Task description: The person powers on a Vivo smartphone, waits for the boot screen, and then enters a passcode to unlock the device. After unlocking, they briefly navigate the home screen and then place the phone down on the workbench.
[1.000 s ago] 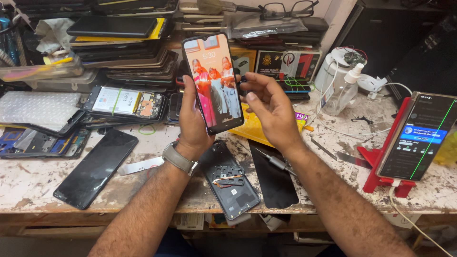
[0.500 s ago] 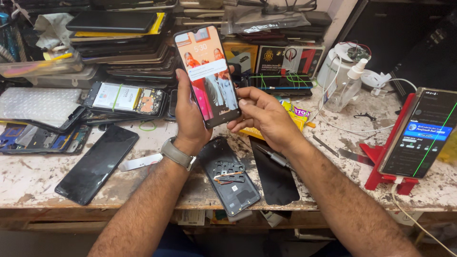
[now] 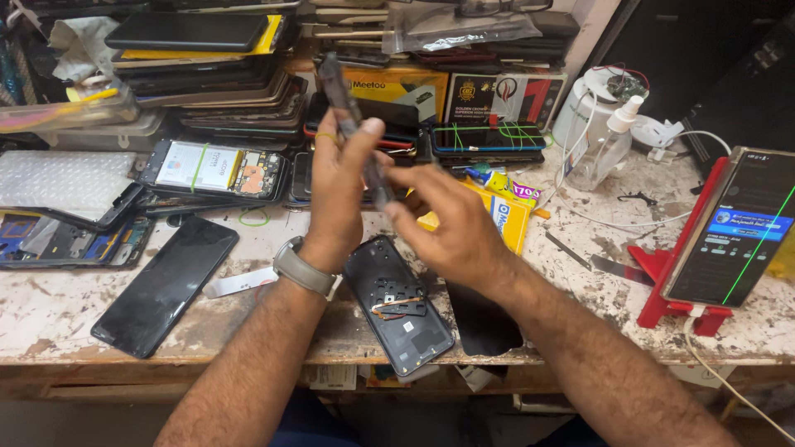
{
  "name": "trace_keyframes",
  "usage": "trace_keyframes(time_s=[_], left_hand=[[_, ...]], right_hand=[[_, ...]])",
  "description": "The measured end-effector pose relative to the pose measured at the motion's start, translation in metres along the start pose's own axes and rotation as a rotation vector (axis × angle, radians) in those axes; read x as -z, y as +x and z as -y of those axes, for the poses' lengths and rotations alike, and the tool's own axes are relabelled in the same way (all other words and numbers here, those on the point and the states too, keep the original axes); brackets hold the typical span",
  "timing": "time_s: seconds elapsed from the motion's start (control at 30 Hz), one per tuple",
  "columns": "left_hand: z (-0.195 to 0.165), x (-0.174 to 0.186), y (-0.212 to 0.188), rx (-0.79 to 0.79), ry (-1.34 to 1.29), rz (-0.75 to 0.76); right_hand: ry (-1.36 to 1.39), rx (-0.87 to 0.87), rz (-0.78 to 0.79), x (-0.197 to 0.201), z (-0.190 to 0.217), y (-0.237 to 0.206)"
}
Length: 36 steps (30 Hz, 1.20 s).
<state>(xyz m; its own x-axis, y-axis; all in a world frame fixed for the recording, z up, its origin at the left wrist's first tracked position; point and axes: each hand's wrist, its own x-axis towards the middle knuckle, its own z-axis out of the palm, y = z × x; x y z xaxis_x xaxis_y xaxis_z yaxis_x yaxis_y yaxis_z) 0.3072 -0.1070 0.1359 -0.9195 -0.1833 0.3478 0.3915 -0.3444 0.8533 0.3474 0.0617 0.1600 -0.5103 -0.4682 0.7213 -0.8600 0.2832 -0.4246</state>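
Left hand (image 3: 335, 186) grips phone (image 3: 352, 124) edge-on above the workbench (image 3: 50, 306), right hand (image 3: 451, 232) fingers pinching its lower end; thin, light, glass-fronted, likely slippery and fragile—best held by side edges.

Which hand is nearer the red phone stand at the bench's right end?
Right. The right hand sits mid-bench, on the stand's side of the held phone; the left hand is farther from the red phone stand.

A lit phone screen (image 3: 739, 228), dark with a blue band and green line, leans in the red stand (image 3: 662, 290); left of the stand lies a yellow package (image 3: 505, 217), behind it orange and black boxes (image 3: 447, 93).
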Motion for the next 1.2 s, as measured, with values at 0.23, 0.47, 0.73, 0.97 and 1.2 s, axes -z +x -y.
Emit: trace_keyframes(time_s=[0.23, 0.47, 0.73, 0.97, 1.2], left_hand=[[-0.017, 0.002, -0.007, 0.209, -0.551, 0.457], [-0.017, -0.001, -0.017, 0.295, -0.433, 0.666], [-0.004, -0.001, -0.021, 0.420, -0.296, 0.661], [-0.005, 0.002, -0.019, 0.435, -0.247, 0.650], [-0.010, 0.002, -0.022, 0.430, -0.130, 0.711]], right_hand=[[0.081, -0.111, -0.187, 0.019, -0.006, 0.006], [0.129, -0.150, -0.262, 0.028, -0.020, 0.007], [-0.164, 0.004, -0.269, 0.029, -0.014, 0.006], [-0.319, 0.162, -0.286, 0.029, -0.012, 0.008], [0.001, -0.144, -0.081, 0.046, -0.012, 0.014]])
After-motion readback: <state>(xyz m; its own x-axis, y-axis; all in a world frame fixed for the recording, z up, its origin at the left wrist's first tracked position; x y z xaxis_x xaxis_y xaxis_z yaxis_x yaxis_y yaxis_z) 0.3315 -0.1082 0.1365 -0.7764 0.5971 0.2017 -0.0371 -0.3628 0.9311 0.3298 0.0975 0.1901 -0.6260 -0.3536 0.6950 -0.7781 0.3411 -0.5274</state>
